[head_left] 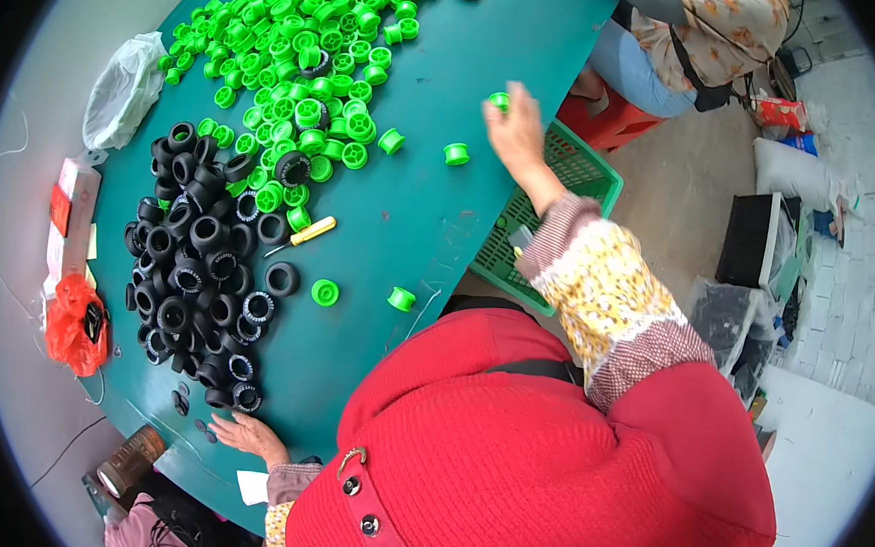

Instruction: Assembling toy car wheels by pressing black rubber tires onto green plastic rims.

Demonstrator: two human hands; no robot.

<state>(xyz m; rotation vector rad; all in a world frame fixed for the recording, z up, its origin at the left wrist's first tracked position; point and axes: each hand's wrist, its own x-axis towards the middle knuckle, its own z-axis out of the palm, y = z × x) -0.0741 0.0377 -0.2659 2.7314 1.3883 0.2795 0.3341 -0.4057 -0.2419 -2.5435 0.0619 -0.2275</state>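
Note:
My right hand (516, 138) is over the table's right edge, its fingers closed round a small green plastic wheel rim (499, 101), partly hidden by them. My left hand (249, 437) rests low at the near left with its fingers stretched out, holding nothing. It lies beside the lower end of a heap of black rubber tyres (199, 244). Past the tyres spreads a big pile of green wheel rims (301, 40). A few loose rims lie apart, among them one green rim (456, 154) near my right hand and another rim (402, 298) close to my body.
A yellow-handled screwdriver (312, 231) lies beside the tyres on the green table (391, 216). Under the right edge stands a green plastic crate (569, 166). A seated person (661, 57) is at the far right. Along the left side are a white plastic bag (125, 94) and an orange bag (76, 322).

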